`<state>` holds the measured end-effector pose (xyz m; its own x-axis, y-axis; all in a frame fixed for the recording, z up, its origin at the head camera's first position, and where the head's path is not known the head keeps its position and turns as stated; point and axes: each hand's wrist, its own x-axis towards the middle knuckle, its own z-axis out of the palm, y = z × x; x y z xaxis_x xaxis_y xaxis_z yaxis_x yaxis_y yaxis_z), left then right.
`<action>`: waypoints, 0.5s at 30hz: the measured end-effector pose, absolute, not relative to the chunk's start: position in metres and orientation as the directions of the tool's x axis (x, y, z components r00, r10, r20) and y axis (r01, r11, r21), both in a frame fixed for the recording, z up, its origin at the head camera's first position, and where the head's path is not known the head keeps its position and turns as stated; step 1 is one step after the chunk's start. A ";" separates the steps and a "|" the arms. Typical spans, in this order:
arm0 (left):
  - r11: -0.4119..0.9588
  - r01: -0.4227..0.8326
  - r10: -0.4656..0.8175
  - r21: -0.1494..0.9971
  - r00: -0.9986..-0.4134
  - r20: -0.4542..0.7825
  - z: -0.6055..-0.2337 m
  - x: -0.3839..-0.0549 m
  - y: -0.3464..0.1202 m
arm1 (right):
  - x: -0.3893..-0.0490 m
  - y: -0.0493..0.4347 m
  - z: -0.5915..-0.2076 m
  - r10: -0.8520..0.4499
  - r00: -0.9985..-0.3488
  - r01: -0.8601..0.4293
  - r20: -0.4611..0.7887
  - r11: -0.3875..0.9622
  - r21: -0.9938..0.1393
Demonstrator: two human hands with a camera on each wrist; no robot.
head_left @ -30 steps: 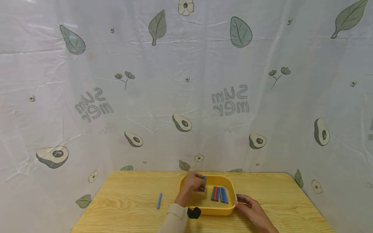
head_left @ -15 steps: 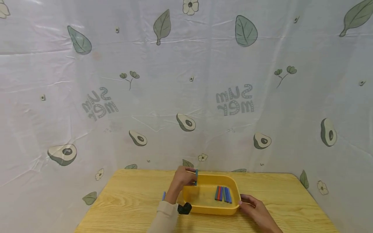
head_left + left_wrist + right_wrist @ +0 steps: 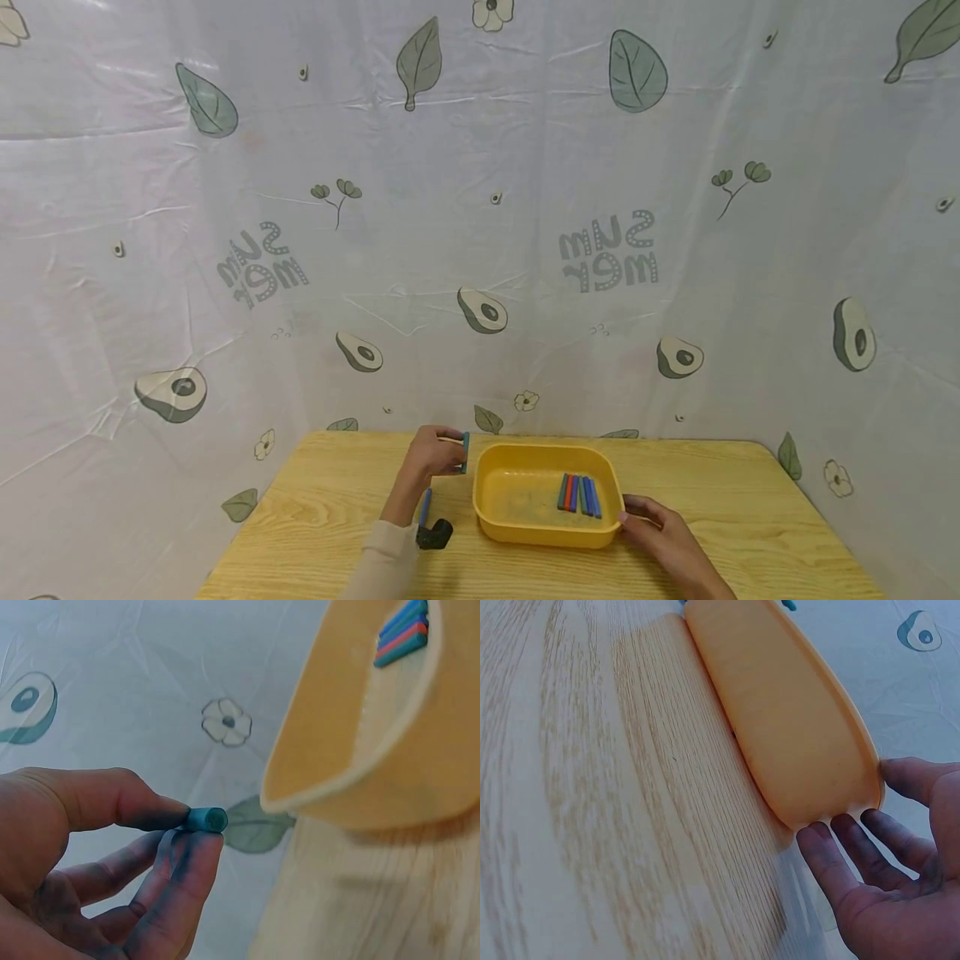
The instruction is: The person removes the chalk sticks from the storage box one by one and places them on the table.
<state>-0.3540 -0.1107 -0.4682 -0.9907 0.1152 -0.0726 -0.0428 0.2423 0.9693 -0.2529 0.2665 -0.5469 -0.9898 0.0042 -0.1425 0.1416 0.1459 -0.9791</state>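
Note:
My left hand (image 3: pixel 437 450) pinches a teal chalk stick (image 3: pixel 206 819) between thumb and fingers, above the table to the left of the yellow tray (image 3: pixel 543 537). Dark smudges mark those fingers in the left wrist view. Inside the tray, toward its right end, lies a row of several coloured chalk sticks (image 3: pixel 579 495), blue, red and green. My right hand (image 3: pixel 663 537) holds the tray's right end, its thumb at the rim and fingertips against the outer wall in the right wrist view. A blue chalk stick (image 3: pixel 427 503) lies on the table, partly hidden by the left wrist.
The wooden table (image 3: pixel 330 492) spreads to both sides of the tray. A pale curtain (image 3: pixel 405 250) printed with leaves and avocados hangs behind it. A black strap piece (image 3: pixel 435 534) sits at the left wrist.
My left hand has lifted the teal chalk stick out of the tray and carried it left past the rim. The right hand stays at the tray's right end. The head view has shifted slightly.

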 end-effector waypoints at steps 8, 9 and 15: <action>0.258 -0.049 0.082 0.965 -0.994 -0.072 -0.484 -0.350 -0.137 | -0.251 0.266 -0.545 -0.006 -0.991 0.133 -0.135 0.128 -0.983; 0.265 -0.051 0.079 0.963 -0.994 -0.074 -0.487 -0.349 -0.142 | -0.251 0.266 -0.545 -0.009 -0.991 0.132 -0.134 0.126 -0.983; 0.292 -0.079 0.062 0.953 -0.993 -0.101 -0.499 -0.344 -0.165 | -0.250 0.268 -0.546 -0.023 -0.991 0.129 -0.134 0.146 -0.981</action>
<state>-0.3435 -0.1655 -0.4994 -0.9930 0.0618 -0.1008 -0.0786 0.2917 0.9533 -0.2502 0.2682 -0.5455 -0.9907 -0.0230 -0.1339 0.1292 0.1460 -0.9808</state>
